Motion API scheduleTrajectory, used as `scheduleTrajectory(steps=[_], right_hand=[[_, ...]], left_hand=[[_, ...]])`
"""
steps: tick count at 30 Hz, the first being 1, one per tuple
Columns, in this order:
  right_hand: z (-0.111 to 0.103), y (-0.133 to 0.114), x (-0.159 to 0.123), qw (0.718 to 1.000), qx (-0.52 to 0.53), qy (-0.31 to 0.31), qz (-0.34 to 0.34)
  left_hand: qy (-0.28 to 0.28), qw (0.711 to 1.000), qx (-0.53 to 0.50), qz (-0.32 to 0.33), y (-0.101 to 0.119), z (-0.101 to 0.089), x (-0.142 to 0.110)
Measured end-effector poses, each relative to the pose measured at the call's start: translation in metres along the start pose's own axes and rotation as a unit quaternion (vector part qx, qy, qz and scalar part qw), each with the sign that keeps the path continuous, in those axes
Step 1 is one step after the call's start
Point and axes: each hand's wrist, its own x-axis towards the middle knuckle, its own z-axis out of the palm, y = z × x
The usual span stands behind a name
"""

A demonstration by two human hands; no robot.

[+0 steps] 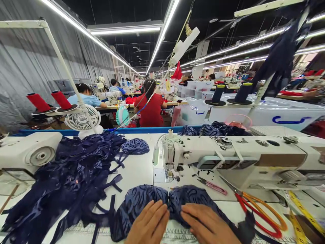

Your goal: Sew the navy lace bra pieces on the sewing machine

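Observation:
A navy patterned bra [141,200] lies spread across the front of the sewing table, its two cups side by side. My left hand [149,222] rests flat on the left cup, fingers stretched out. On the right cup lies my right hand [207,222], its fingers also extended and pointing inward. Just beyond the bra stands a white sewing machine [195,152], its needle area [169,173] behind the gap between the cups. Thread snips [213,186] lie past my right hand. To the right are scissors [254,210] with red and orange handles.
A heap of navy bra pieces [73,176] covers the table's left side, with a loose cup [135,146] behind it. A yellow tape measure [304,213] lies far right. Another machine head [27,152] stands left. Co-workers, including a person in red [149,108], sit ahead.

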Motion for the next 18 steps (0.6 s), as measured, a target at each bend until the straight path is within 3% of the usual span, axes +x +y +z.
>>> scheduleTrajectory(steps=[2, 5, 9, 14, 18], right_hand=[[0.014, -0.001, 0.008, 1.0, 0.005, -0.017, -0.016], [0.025, 0.009, 0.004, 0.999, -0.014, -0.034, 0.001], [0.019, 0.02, 0.002, 0.996, 0.05, -0.056, 0.048], [0.03, 0.024, 0.045, 0.967, 0.156, -0.091, 0.179], [0.051, 0.027, 0.074, 0.936, 0.184, -0.157, 0.255]], left_hand=[[0.005, 1.0, 0.006, -0.009, 0.012, 0.02, 0.007], [-0.013, 0.994, 0.036, -0.098, 0.031, 0.045, -0.004], [-0.019, 0.985, 0.02, -0.172, 0.042, 0.054, -0.016], [0.088, 0.994, 0.016, -0.07, 0.041, 0.066, 0.006], [0.214, 0.965, 0.02, -0.149, 0.058, 0.097, 0.019]])
